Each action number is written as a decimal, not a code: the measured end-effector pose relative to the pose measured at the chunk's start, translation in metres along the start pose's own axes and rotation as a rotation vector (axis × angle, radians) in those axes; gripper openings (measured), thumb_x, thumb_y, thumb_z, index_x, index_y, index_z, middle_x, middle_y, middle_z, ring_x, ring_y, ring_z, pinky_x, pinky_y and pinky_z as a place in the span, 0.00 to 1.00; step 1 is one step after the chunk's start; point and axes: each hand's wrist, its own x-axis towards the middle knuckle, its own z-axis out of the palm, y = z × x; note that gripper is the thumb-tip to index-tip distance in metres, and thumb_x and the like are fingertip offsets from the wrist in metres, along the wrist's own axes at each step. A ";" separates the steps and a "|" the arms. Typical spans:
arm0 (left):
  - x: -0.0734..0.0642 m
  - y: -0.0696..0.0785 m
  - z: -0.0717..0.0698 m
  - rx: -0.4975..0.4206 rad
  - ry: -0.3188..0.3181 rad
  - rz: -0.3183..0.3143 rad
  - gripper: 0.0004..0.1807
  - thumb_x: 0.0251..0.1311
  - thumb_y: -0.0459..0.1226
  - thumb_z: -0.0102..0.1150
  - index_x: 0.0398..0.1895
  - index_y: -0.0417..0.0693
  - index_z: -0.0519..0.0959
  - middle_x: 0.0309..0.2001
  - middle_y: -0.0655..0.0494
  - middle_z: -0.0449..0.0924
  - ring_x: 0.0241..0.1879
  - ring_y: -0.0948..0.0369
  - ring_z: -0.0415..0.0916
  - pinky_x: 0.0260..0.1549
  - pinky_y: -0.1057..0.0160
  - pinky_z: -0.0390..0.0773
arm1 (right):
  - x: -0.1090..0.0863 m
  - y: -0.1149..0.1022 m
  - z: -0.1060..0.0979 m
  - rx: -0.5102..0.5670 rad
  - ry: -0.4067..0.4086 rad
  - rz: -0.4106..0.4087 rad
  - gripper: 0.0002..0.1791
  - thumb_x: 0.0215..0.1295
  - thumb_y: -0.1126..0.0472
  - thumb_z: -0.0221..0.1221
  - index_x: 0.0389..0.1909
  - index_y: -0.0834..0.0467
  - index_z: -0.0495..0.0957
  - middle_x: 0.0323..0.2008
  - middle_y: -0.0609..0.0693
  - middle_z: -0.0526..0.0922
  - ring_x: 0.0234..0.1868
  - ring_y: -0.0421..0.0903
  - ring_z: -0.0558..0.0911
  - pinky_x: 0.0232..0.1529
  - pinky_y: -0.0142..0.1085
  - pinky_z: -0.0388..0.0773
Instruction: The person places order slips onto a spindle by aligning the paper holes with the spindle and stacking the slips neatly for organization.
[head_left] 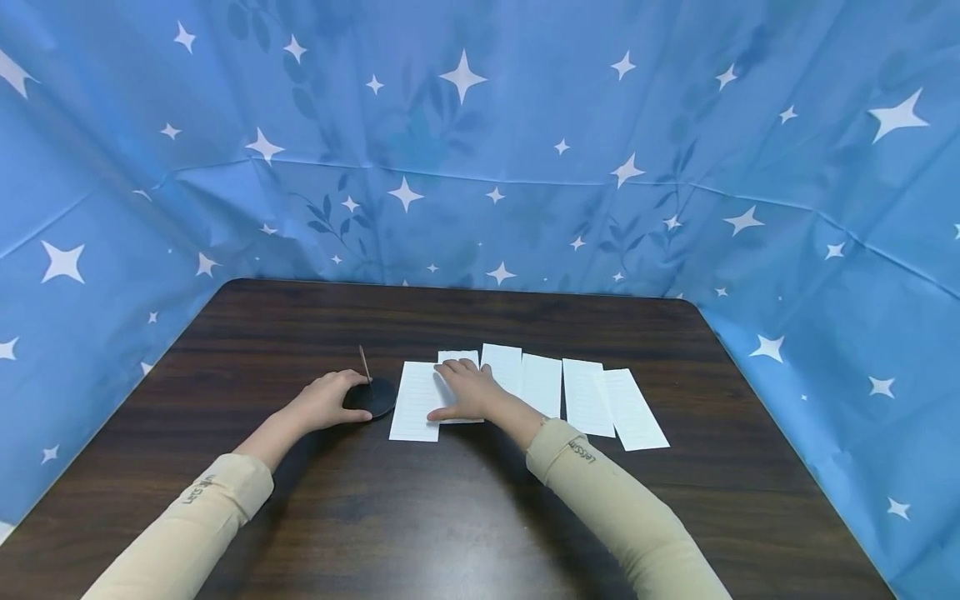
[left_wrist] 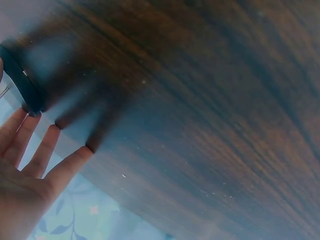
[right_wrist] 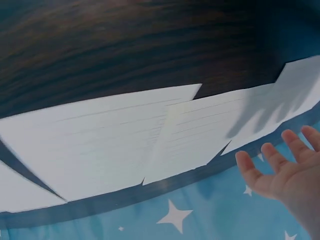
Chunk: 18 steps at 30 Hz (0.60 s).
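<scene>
A receipt spike with a round black base (head_left: 383, 398) and a thin upright pin stands on the table. My left hand (head_left: 324, 402) holds that base by its left side, thumb near and fingers at the far side. In the left wrist view, fingertips meet the rim of the base (left_wrist: 25, 86), while the other fingers spread apart. Just right of it lie several white printed paper slips (head_left: 415, 408), partly overlapping. Above the leftmost slips hovers my right hand (head_left: 468, 393), fingers spread. The right wrist view shows its finger shadows falling on a slip (right_wrist: 260, 112), with nothing between the fingers.
More slips (head_left: 636, 412) fan out to the right in a row. The dark wood-grain table (head_left: 450, 508) has rounded far corners. A blue curtain (head_left: 480, 125) with white stars hangs behind and along both sides.
</scene>
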 end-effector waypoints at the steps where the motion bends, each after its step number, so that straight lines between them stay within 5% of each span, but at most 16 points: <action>1: 0.000 0.000 0.000 0.000 0.002 0.000 0.34 0.52 0.46 0.67 0.58 0.34 0.72 0.57 0.36 0.72 0.57 0.41 0.71 0.53 0.40 0.74 | 0.001 -0.001 0.000 0.007 -0.012 0.003 0.51 0.51 0.30 0.60 0.70 0.54 0.58 0.69 0.53 0.62 0.70 0.55 0.60 0.63 0.62 0.62; 18: 0.001 -0.001 -0.001 -0.006 0.011 -0.003 0.34 0.51 0.47 0.68 0.58 0.35 0.72 0.56 0.37 0.74 0.56 0.42 0.71 0.51 0.39 0.74 | 0.016 -0.014 -0.002 0.017 -0.157 0.075 0.57 0.48 0.31 0.62 0.73 0.53 0.49 0.74 0.52 0.51 0.75 0.56 0.48 0.70 0.63 0.47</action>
